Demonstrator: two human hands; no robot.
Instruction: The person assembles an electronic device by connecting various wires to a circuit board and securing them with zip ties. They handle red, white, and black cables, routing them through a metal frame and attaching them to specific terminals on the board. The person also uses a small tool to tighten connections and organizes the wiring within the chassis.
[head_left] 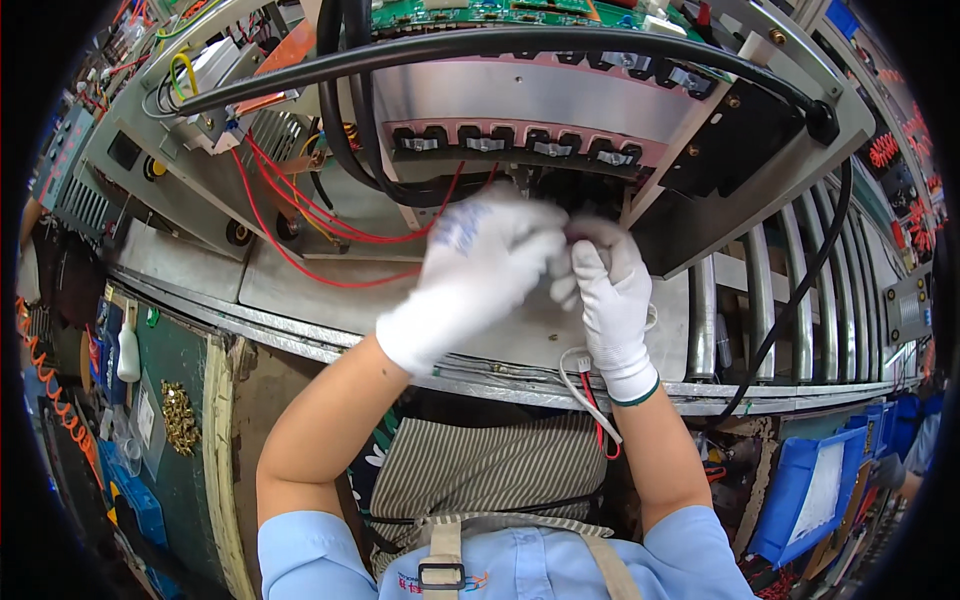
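Note:
Both my hands wear white knitted gloves and meet in front of the open metal chassis [640, 105]. My left hand [485, 250] is blurred, its fingers curled in toward the right hand. My right hand [608, 280] has thumb and fingers pinched together; whatever lies between the fingertips is too small and smeared to make out. A thin white cable [574, 378] with a white plug and a red wire hangs beside my right wrist over the bench edge. Red wires [330, 232] loop from the chassis's left side toward my left hand, which hides part of them.
A thick black cable [480, 42] crosses above the chassis, below a green circuit board [490, 14]. Metal rollers [760, 300] lie to the right, with another black cable [800, 290] over them. Brass fittings [180, 420] are piled at left; a blue bin [815, 490] stands lower right.

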